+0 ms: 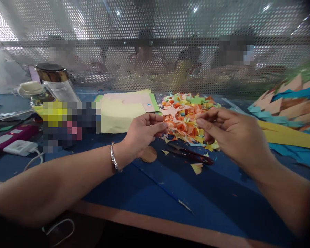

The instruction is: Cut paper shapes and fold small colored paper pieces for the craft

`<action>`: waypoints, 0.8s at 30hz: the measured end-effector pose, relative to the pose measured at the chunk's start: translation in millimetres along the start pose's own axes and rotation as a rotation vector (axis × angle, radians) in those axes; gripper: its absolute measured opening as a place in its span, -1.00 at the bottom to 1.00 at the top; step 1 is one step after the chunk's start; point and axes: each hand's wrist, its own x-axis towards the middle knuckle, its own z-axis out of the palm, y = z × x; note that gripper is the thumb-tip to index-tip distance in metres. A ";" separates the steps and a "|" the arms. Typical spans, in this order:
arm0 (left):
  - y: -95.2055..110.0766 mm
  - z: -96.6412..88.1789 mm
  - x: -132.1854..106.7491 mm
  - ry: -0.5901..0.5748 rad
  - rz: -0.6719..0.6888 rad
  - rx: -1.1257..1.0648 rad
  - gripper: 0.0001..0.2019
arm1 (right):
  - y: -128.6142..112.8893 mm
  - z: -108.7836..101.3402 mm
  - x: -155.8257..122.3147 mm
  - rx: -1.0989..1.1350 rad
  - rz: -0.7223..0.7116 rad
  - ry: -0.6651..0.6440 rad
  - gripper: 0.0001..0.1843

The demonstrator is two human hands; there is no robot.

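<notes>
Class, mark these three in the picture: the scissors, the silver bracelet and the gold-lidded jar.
scissors (193, 156), head view, on the dark red handle.
silver bracelet (114, 159), head view, on the band at the left wrist.
gold-lidded jar (52, 73), head view, on the lid's gold side.

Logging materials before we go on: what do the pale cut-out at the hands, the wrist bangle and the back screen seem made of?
Cut-out: thin matte paper, pale peach, with cut edges, pinched by the left hand. Bangle: likely polished metal, silvery with bright glints. Screen: probably perforated sheet metal, shiny, with even rows of holes.
</notes>
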 end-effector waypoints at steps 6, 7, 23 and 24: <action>-1.6 -1.2 1.8 -0.032 -0.054 -0.051 -0.86 | 11.3 -1.8 6.3 -0.077 0.084 -0.066 -0.67; -1.7 -0.7 1.3 -0.040 -0.051 -0.054 -0.85 | 13.5 -1.8 6.9 -0.083 0.088 -0.071 -0.66; -4.0 2.2 4.2 -0.056 0.039 0.007 -0.85 | 24.1 -6.6 10.4 -0.122 0.123 -0.037 -0.54; -4.4 2.3 4.8 -0.059 0.042 0.006 -0.85 | 25.2 -7.0 10.7 -0.117 0.118 -0.040 -0.54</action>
